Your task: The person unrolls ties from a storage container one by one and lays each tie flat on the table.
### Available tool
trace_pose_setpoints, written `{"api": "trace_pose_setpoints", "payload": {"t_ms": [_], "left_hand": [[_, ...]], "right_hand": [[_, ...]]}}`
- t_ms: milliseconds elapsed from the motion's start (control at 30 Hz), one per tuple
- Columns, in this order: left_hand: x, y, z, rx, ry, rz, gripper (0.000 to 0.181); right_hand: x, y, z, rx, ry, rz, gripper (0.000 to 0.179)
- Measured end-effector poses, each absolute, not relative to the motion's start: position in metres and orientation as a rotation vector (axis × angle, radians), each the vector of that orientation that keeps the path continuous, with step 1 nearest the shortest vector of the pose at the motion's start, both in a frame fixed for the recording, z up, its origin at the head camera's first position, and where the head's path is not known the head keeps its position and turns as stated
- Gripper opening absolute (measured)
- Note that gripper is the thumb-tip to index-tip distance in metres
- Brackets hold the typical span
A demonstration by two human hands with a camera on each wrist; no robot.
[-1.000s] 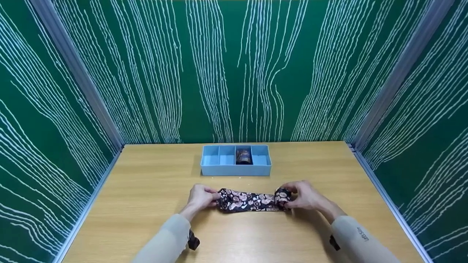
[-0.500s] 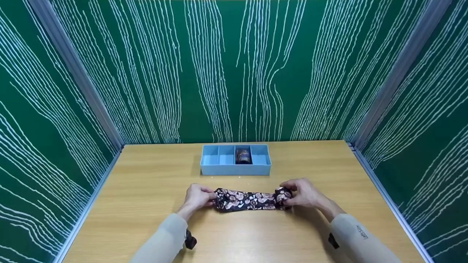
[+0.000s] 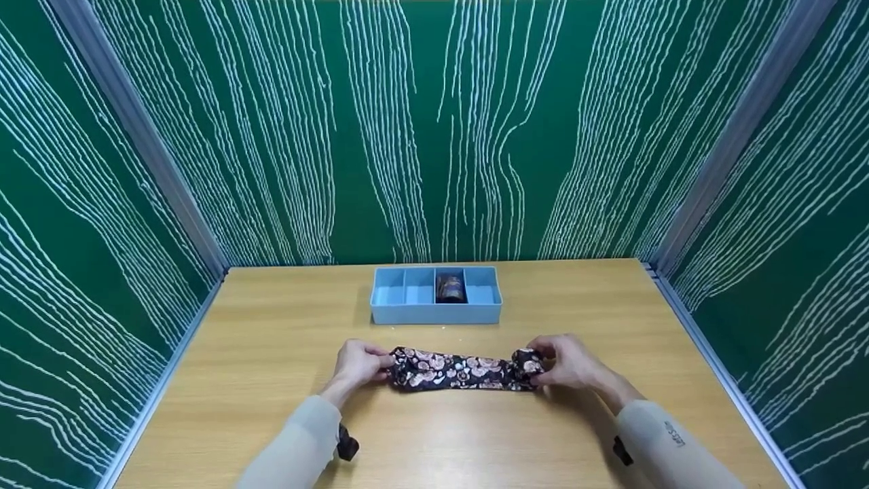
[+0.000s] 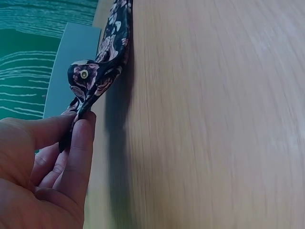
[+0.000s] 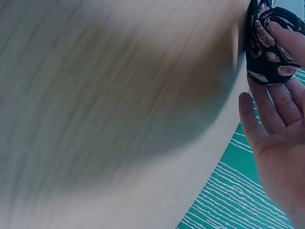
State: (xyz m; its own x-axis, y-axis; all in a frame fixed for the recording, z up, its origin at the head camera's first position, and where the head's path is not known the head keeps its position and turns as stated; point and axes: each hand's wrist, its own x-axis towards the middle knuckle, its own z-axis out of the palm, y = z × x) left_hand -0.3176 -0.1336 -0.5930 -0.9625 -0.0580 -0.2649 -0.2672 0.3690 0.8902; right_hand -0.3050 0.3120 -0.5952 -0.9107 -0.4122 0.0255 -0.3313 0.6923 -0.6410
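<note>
A black necktie with pink and white flowers stretches between both hands over the table, its right end wound into a roll. My left hand pinches the tie's left end between thumb and fingers. In the left wrist view, the cloth bunches and folds just above those fingertips. My right hand holds the roll, thumb on one side and fingers on the other. The right wrist view shows the coiled layers of the roll beside the thumb.
Behind the tie stands a light blue box with several compartments. One holds a dark patterned rolled item. The wooden table is bounded by green walls with white lines and grey metal posts.
My left hand has moved a little to the left with the tie's end, and the strip between the hands is longer. My right hand stays nearly in place, holding the roll.
</note>
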Motion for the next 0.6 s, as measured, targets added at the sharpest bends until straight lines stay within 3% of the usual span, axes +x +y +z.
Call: {"api": "trace_pose_setpoints", "payload": {"t_ms": [233,467,600], "left_hand": [[-0.318,-0.135,-0.592,-0.287,2.47,1.635,0.016],[-0.318,-0.137,-0.593,-0.276,2.471,1.646,0.014],[-0.317,-0.14,-0.592,-0.287,2.47,1.648,0.014]], "right_hand": [[-0.305,0.301,-0.588,-0.623,2.667,-1.245,0.073],[-0.306,0.303,-0.586,-0.676,2.732,-1.171,0.043],[-0.304,0.313,-0.589,-0.734,2.784,-1.111,0.04]]}}
